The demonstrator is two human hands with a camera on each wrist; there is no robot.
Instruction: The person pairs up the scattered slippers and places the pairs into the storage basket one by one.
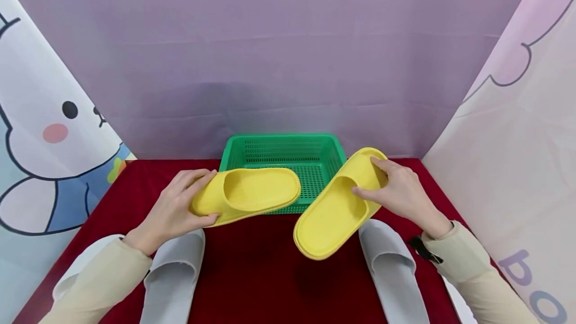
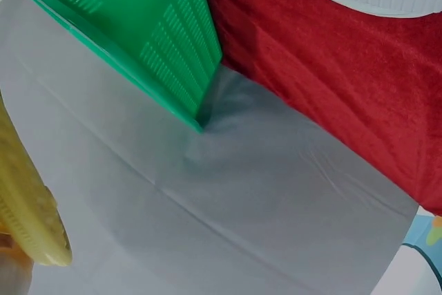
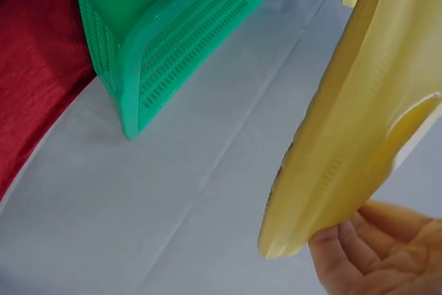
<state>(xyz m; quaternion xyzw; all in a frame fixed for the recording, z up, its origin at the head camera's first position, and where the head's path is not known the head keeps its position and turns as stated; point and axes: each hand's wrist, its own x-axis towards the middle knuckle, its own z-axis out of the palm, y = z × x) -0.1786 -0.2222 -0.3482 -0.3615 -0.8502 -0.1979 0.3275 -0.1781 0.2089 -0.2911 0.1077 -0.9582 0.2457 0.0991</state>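
Observation:
Two yellow slippers are held up over the red cloth, one in each hand. My left hand (image 1: 182, 204) grips the left yellow slipper (image 1: 263, 189) around its strap end, so its heel points right. My right hand (image 1: 400, 189) pinches the right yellow slipper (image 1: 330, 214) at the strap, thumb by the foot opening; this slipper slants with its heel down to the left. Behind them sits a green basket (image 1: 281, 140), partly hidden by both slippers. The right wrist view shows fingertips (image 3: 331, 246) against the toe end of the yellow slipper (image 3: 338, 164).
On the red cloth (image 1: 270, 284), a grey slipper (image 1: 173, 274) lies below my left forearm and another grey slipper (image 1: 391, 264) near my right. A white slipper (image 1: 85, 259) shows at far left, partly under the sleeve. A purple backdrop (image 1: 288, 64) rises behind the basket.

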